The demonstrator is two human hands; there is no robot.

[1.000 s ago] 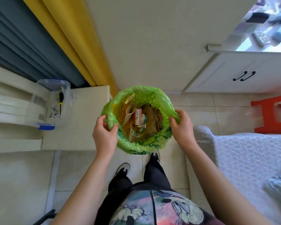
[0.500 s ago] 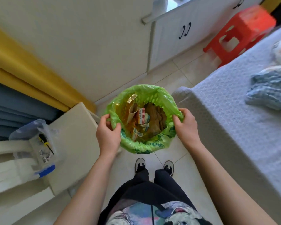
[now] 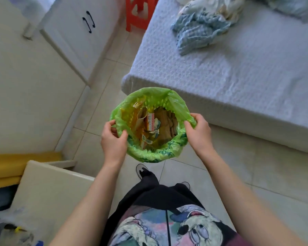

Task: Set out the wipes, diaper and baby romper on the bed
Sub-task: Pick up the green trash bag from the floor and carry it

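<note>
Both hands pinch the green liner rim of the waste bin [image 3: 149,125]: left hand [image 3: 114,141] at 9 o'clock, right hand [image 3: 199,132] at 3 o'clock. Crumpled blue clothing [image 3: 203,31], possibly the romper, lies on the bed [image 3: 220,77] at 1 o'clock; wipes and diaper cannot be identified. Judged best practice: keep the bin level, set it on the floor clear of the bed edge, then free both hands

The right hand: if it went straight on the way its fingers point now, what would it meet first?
Probably the green bag it already grips; past that, the trash inside, though depth is unclear.
</note>
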